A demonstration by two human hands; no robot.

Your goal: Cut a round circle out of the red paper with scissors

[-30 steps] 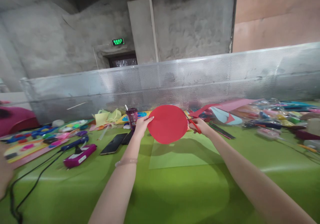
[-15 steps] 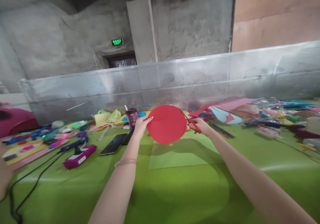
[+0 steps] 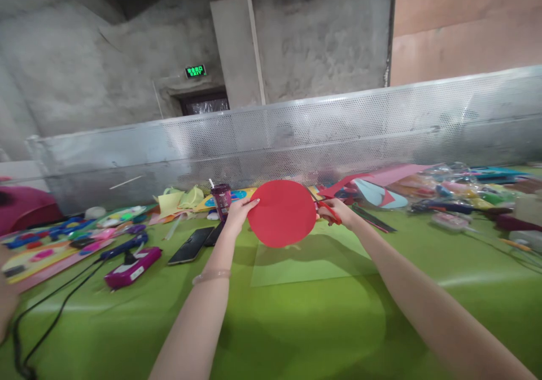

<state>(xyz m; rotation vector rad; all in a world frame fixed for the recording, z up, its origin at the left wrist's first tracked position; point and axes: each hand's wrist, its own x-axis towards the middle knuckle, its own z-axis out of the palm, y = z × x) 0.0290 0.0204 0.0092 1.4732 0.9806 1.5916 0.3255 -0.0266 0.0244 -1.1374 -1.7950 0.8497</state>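
My left hand (image 3: 239, 213) pinches the left edge of a red paper disc (image 3: 282, 213) and holds it upright above the green table (image 3: 296, 335). At the disc's right edge my right hand (image 3: 339, 213) is closed on red-handled scissors (image 3: 331, 210), their blades against the paper. A light green sheet (image 3: 305, 258) lies flat on the table just below the disc.
Two dark phones (image 3: 190, 245) and a maroon cup with a straw (image 3: 222, 197) sit left of my hands. A magenta device (image 3: 127, 266) with a black cable lies further left. Coloured paper and craft supplies (image 3: 444, 193) crowd the right. A perforated metal panel (image 3: 296, 137) runs behind the table.
The disc has turned slightly in my left hand and sits a little lower. The view has shifted a bit; both hands stay in place.
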